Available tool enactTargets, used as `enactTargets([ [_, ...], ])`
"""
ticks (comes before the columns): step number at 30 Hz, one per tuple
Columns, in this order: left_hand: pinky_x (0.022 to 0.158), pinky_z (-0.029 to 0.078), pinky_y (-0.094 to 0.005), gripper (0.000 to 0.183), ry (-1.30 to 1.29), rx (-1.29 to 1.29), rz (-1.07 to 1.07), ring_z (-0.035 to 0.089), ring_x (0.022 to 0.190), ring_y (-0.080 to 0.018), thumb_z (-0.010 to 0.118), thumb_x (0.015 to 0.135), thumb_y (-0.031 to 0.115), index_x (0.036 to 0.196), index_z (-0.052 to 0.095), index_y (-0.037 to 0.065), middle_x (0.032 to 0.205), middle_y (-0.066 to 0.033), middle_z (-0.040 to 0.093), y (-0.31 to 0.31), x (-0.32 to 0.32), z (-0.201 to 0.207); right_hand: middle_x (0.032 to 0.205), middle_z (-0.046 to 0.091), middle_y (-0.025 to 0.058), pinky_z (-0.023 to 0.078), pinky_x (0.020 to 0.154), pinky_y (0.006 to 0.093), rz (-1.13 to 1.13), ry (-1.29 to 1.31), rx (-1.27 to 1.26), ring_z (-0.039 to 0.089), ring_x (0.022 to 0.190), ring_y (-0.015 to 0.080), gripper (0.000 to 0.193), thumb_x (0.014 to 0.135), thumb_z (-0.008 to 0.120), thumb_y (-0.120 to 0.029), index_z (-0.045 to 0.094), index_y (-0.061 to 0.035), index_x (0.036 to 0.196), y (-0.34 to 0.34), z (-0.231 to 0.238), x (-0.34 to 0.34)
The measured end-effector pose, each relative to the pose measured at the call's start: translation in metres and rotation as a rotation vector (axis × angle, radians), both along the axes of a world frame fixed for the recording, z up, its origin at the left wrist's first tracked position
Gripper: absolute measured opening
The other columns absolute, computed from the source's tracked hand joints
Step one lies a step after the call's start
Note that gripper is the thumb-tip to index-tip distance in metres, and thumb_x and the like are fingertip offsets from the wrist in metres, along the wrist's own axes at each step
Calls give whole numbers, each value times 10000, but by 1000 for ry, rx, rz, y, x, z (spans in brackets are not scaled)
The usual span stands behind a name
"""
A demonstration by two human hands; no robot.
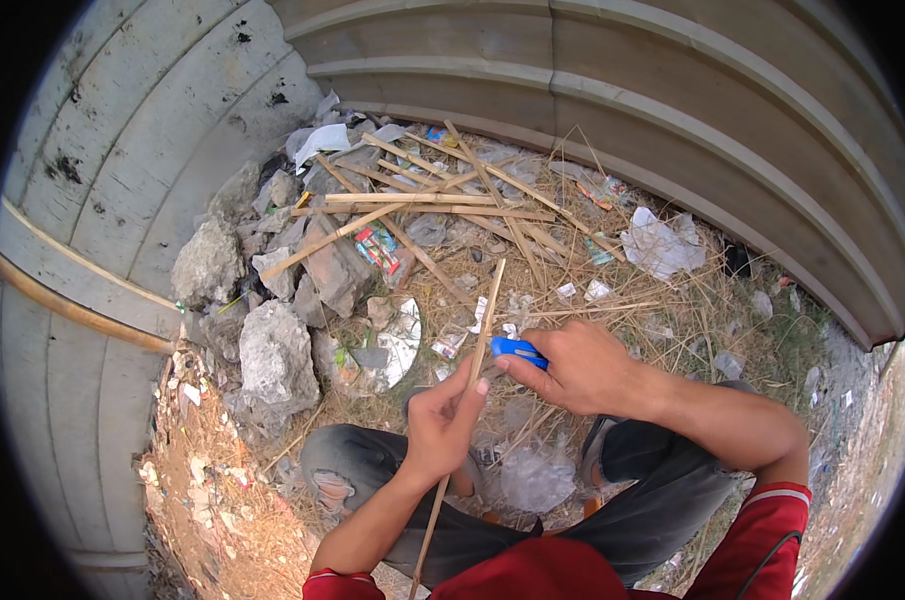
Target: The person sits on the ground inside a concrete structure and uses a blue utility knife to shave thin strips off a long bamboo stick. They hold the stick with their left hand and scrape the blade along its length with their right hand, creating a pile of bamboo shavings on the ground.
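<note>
the person wears a red short-sleeved shirt (pixel 533 575) at the bottom of the frame, its right sleeve (pixel 763 520) edged with a thin pale stripe near the cuff. both forearms are bare. faded grey denim jeans (pixel 663 490) cover the legs, with a frayed rip at the left knee (pixel 333 490), lower left of centre.

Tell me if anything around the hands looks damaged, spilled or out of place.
Yes. The jeans are torn open at the left knee. Broken concrete chunks, loose bamboo strips and crumpled paper lie scattered over dry straw by the wall. The left hand holds a bamboo stick; the right hand grips a blue-handled knife.
</note>
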State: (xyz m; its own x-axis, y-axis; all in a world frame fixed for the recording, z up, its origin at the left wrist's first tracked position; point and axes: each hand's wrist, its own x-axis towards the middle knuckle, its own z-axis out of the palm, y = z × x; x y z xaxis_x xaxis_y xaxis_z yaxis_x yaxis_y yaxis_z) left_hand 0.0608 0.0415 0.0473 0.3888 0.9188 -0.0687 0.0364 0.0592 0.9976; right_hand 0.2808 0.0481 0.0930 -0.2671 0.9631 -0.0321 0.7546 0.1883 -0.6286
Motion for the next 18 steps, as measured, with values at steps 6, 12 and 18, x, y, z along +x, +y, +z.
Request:
enactTargets([
  [6,453,224,-223,414,-72,-195,-165,305,492,-1,533,1050,90,1437,503,-54,618,92,387,-13,-8,-4,621,606,256,498,632,532,-324,17,80,638,629,448,597,1041,474,-486,666,39,833,59,-9,55],
  [12,444,219,-228,415,-195,-338,-151,243,462,-21,462,1079,143,1438,487,-65,580,82,311,-7,-6,-2,618,602,251,494,611,515,-230,131,101,639,615,430,556,1027,508,-474,672,21,835,27,23,49],
  [18,438,215,-227,429,-226,-391,-124,206,460,-27,450,1083,171,1443,480,-62,575,80,278,-3,-5,6,678,659,253,539,678,541,7,-78,-20,673,693,456,538,1008,521,-490,710,4,910,-4,2,-4],
])
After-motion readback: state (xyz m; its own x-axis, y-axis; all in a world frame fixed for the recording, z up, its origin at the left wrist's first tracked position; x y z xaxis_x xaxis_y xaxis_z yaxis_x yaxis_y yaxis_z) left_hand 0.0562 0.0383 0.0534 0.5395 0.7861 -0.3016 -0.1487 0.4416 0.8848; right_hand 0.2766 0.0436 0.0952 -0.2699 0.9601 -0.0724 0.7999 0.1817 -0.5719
